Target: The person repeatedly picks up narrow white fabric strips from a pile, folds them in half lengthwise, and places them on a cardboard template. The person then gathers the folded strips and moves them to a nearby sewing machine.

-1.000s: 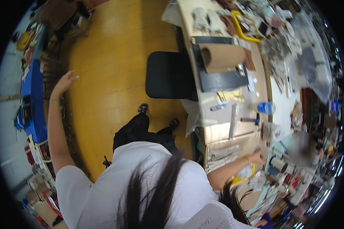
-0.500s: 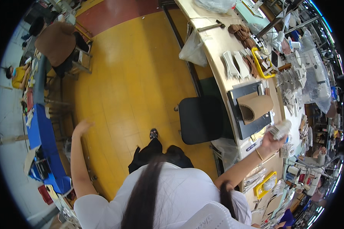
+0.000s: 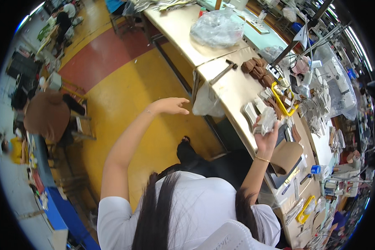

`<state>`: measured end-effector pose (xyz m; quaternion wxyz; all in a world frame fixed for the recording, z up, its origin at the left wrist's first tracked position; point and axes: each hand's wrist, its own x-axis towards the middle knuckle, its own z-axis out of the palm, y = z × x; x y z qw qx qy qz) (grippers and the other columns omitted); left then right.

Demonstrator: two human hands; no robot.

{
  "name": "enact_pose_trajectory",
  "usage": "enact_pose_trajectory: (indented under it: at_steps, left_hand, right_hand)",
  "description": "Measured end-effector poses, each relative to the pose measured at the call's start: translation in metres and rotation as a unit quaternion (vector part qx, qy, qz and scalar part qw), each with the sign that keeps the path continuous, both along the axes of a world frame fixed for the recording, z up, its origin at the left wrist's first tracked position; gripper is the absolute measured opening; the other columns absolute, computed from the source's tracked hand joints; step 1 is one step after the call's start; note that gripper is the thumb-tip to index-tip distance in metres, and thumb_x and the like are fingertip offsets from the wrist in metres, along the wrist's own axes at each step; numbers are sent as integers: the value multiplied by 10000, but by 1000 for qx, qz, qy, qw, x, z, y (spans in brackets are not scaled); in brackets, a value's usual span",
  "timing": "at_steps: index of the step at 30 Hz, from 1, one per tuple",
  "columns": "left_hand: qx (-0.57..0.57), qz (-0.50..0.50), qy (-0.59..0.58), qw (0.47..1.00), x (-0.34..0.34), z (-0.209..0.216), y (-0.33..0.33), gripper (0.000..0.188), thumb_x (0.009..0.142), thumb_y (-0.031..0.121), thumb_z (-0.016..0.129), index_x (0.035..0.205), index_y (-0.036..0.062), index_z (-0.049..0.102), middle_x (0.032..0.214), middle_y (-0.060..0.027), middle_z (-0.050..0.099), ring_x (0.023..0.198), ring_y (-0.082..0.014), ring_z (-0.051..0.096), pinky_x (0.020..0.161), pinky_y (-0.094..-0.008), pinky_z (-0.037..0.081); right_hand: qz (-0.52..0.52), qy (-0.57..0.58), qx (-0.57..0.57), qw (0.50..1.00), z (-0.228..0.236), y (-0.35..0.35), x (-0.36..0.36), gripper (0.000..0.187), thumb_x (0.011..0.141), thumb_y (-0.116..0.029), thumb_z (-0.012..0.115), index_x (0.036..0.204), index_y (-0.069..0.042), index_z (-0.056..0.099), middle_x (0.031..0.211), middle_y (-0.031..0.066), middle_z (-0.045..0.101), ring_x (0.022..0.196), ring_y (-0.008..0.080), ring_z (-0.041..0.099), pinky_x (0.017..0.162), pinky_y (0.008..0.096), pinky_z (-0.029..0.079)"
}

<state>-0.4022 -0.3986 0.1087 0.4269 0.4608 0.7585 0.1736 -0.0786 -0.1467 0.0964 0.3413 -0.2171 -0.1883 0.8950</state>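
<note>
My right hand (image 3: pixel 267 141) is closed round a bundle of pale grey-white pieces (image 3: pixel 266 121), held up over the edge of the worktable (image 3: pixel 233 89). The bundle looks partly wrapped in something clear; its exact kind I cannot make out. Just beyond it lie stacks of white cut pieces (image 3: pixel 249 113). My left hand (image 3: pixel 171 106) is held out in the air above the yellow floor, fingers stretched and apart, with nothing in it. Close to my right wrist, a curled brown sheet (image 3: pixel 286 157) rests on a black board (image 3: pixel 275 178).
A hammer (image 3: pixel 223 72), brown bundles (image 3: pixel 258 71) and a yellow basket (image 3: pixel 284 100) lie on the table. Farther off sits a large clear plastic bag (image 3: pixel 218 29). A plastic bag (image 3: pixel 206 100) hangs at the table's edge. At left, a person in brown (image 3: pixel 48 114) sits on a chair.
My right hand, still holding the pale bundle, has moved forward along the table toward the white stacks. My left hand has swung forward and to the right. The whole view has shifted.
</note>
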Motion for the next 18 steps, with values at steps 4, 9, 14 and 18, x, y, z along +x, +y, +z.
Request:
enact_pose_trajectory:
  at_steps: [4,9,14,18]
  left_hand:
    - [1,-41,-10,999,-101,21,88,679,871,413,635,1391,41,405,1245,-209,571,1130,-294,562,935,-342,450]
    - [99,-64,106,987,-226,13,242,565,840,344,672,1264,-2,532,1129,-215,630,1051,-279,602,902,-334,458]
    - [302,-18,223,927,-332,-28,437,564,745,351,720,1153,-20,599,1170,-274,585,1076,-366,579,934,-407,455]
    - [412,85,293,859,-347,-71,547,550,748,327,709,1151,-29,595,1095,-274,611,1079,-398,567,935,-443,448]
  right_hand:
    - [22,10,25,999,16,24,-121,510,969,-441,427,1311,-66,462,1154,138,600,1040,299,588,809,423,499]
    - [74,-74,65,992,44,13,-237,483,985,-407,418,1292,-38,471,1159,152,616,1023,278,617,843,408,512]
    - [-36,-104,-13,994,-1,20,-293,469,999,-362,402,1344,-45,424,1253,134,563,1068,314,599,819,433,531]
    - [-265,-120,-72,954,-13,16,-310,424,991,-311,448,1320,-43,450,1227,113,573,1044,280,594,876,412,499]
